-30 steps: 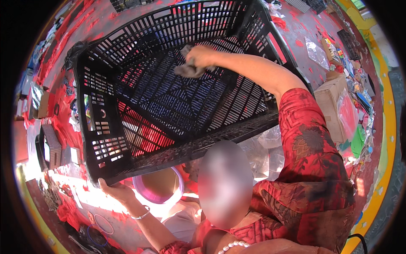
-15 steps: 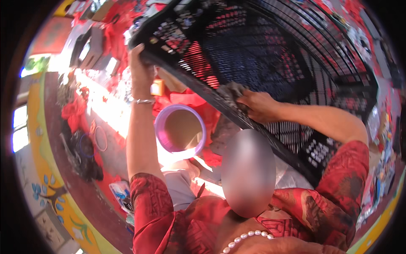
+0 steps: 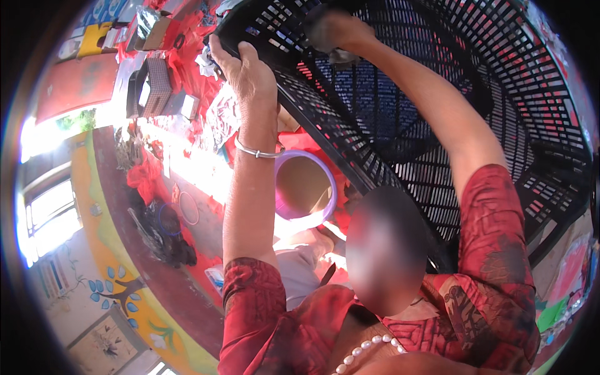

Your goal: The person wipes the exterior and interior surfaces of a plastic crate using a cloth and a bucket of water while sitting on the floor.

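Note:
A large black slatted plastic basket is tilted up before me and fills the upper right. My left hand is closed on the basket's left corner, the thumb and fingers at its rim. Deep inside, near the far left wall, my right hand presses a grey rag against the slats. Motion blurs the right hand, but its fingers are bunched round the cloth. Under the basket's near rim stands a purple bucket of murky brownish water.
Red plastic sheeting and bags litter the floor at left. A patterned box and an open carton lie at upper left. Beside a dark bag is a pink hoop. A painted wall runs along the left.
My right hand has moved with the rag from the basket's near rim to its far left inside. The basket is tilted differently, and my left hand shows further right in the view.

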